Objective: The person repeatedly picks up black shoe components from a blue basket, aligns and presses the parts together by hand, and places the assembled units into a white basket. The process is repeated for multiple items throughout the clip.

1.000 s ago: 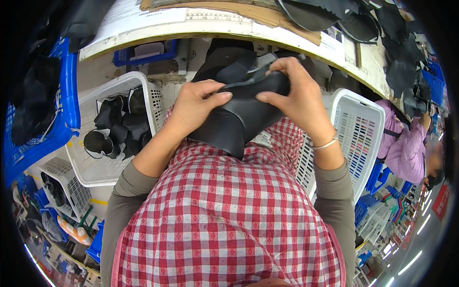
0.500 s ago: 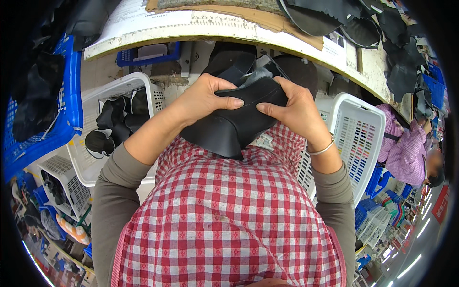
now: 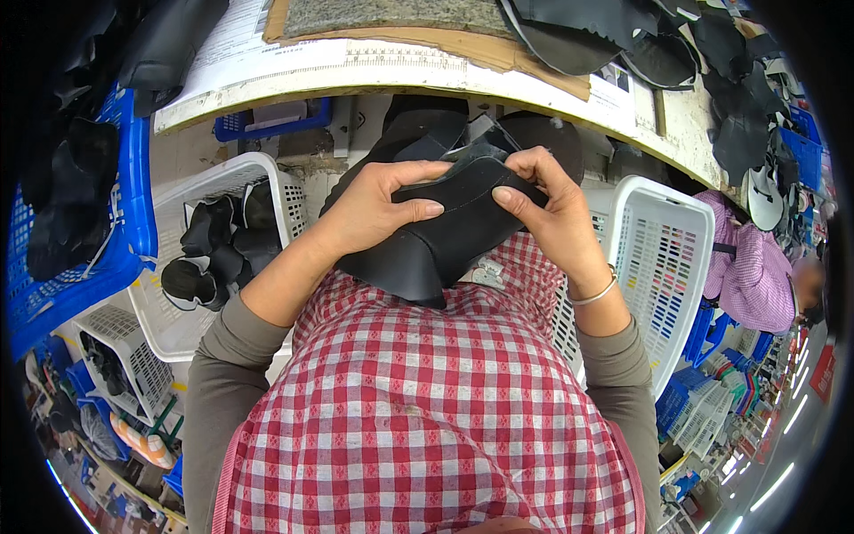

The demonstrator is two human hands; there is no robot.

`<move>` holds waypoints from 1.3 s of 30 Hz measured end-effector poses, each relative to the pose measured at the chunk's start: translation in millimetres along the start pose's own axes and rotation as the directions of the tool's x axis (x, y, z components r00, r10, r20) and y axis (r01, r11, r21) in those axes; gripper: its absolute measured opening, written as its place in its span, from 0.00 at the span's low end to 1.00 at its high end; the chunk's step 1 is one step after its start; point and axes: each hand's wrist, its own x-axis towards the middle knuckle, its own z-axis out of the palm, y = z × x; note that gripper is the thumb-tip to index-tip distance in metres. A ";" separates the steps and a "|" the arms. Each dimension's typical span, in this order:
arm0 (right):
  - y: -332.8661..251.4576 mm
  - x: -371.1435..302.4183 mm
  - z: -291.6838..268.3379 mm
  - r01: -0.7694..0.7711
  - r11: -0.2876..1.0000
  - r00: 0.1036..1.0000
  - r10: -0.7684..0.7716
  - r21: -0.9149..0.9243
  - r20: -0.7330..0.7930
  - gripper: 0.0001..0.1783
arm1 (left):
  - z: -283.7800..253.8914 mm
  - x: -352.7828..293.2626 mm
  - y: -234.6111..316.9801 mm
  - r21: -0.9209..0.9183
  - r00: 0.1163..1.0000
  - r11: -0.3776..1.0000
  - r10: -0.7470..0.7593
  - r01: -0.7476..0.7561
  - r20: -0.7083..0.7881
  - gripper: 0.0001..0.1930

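Note:
Over my lap I hold a black leather shoe upper (image 3: 445, 222) with a stitched seam and a flared lower edge. My left hand (image 3: 382, 203) pinches its left side, thumb on the outer face and fingers under the top edge. On the opposite side, my right hand (image 3: 547, 203) grips it the same way, the thumb pressing near the seam. Between the hands the top edge bends up, and a greyish lining shows behind it. The fingers behind the leather are partly hidden.
A white worktable (image 3: 400, 76) crosses ahead, with black pieces (image 3: 578, 36) on it. At left stand a white basket (image 3: 160, 329) of black uppers and a blue crate (image 3: 138, 196). Another white basket (image 3: 663, 276) is at right. Beyond it a person in a checked purple top (image 3: 756, 276) is near.
My right thumb has shifted along the seam and the fingers have curled more over the top edge. The upper has tilted slightly, its top edge bending more.

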 end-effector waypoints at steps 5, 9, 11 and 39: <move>-0.4 -4.3 2.3 -0.048 0.998 0.999 0.048 0.043 0.010 0.13 | -2.3 5.2 -2.2 -0.038 0.997 0.998 -0.042 0.045 0.070 0.25; -3.9 -5.9 6.5 -0.049 0.999 0.998 0.048 -0.022 -0.045 0.15 | -6.5 6.8 -3.6 -0.052 0.991 0.996 -0.073 0.079 0.110 0.25; -6.6 -6.6 8.0 -0.054 0.996 0.996 0.048 -0.071 -0.074 0.16 | -7.3 6.2 -5.4 -0.056 0.990 0.994 -0.086 0.092 0.115 0.25; -13.0 8.8 17.0 -0.021 0.947 0.999 0.010 -0.321 -0.033 0.22 | -33.2 62.1 47.8 0.060 0.924 0.984 -0.180 0.170 0.339 0.16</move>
